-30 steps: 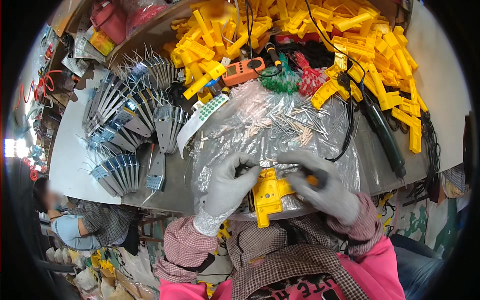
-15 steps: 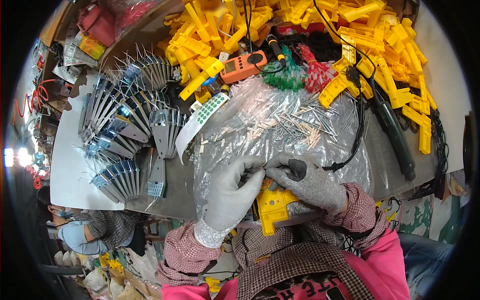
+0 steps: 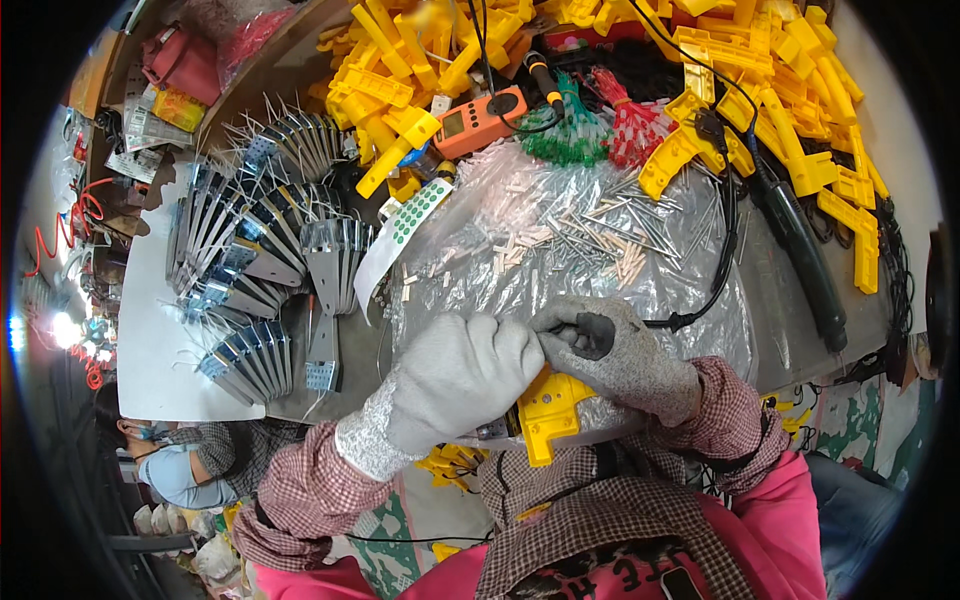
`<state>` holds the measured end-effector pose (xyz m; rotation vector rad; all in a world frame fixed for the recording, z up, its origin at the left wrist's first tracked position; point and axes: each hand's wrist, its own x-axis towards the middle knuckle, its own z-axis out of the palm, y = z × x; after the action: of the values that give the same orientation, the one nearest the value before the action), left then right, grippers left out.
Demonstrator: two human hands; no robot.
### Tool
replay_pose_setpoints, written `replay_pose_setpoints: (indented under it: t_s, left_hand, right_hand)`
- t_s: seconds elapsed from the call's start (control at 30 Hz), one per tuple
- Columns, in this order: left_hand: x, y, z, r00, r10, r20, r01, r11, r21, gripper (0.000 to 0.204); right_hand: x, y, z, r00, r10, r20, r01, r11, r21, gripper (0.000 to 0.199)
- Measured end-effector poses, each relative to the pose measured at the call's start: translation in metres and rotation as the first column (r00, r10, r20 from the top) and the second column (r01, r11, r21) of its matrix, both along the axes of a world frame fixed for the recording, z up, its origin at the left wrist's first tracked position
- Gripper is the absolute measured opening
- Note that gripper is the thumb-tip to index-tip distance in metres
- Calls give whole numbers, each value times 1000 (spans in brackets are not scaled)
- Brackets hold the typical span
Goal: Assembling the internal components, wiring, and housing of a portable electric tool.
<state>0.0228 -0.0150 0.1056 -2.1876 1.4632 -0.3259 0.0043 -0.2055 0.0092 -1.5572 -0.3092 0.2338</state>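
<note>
Both of my hands wear grey gloves and meet just above a yellow plastic part (image 3: pixel 548 420) near the front edge of the table. My left hand (image 3: pixel 465 368) is closed, its back turned up, with its knuckles against the right fingertips. My right hand (image 3: pixel 625 360) is curled in a pinch, thumb and fingers pressed together. Whatever lies between the fingers is too small or hidden to name. The yellow part sits below the hands, its upper end covered by them. Beyond them, thin metal pins (image 3: pixel 645 235) and small pale sleeves (image 3: pixel 520 245) lie scattered on clear plastic sheeting (image 3: pixel 460 300).
Fanned stacks of metal strips (image 3: pixel 245 270) stand at left beside a sheet of green dot stickers (image 3: pixel 405 225). An orange meter (image 3: pixel 480 122), green (image 3: pixel 565 130) and red (image 3: pixel 625 115) component bundles and piled yellow parts (image 3: pixel 780 90) fill the back. A black corded tool (image 3: pixel 800 260) lies right.
My left hand has rolled over from an upright pinch to a closed grip with its back up, its forearm swinging left. The right hand stays nearly in place. The view has shifted slightly.
</note>
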Motion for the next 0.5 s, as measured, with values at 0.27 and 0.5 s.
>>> replay_pose_setpoints:
  t_s: [0.27, 0.5]
  left_hand:
    - [22, -1, -2, -291, 200, -936, -884, 318, 343, 11]
    - [18, -7, 1, -235, 289, -928, -892, 314, 324, 16]
  right_hand:
    - [0, -2, 4, 995, 20, -94, -17, 999, 30, 17]
    - [-2, 0, -2, 991, 72, -111, -49, 979, 199, 16]
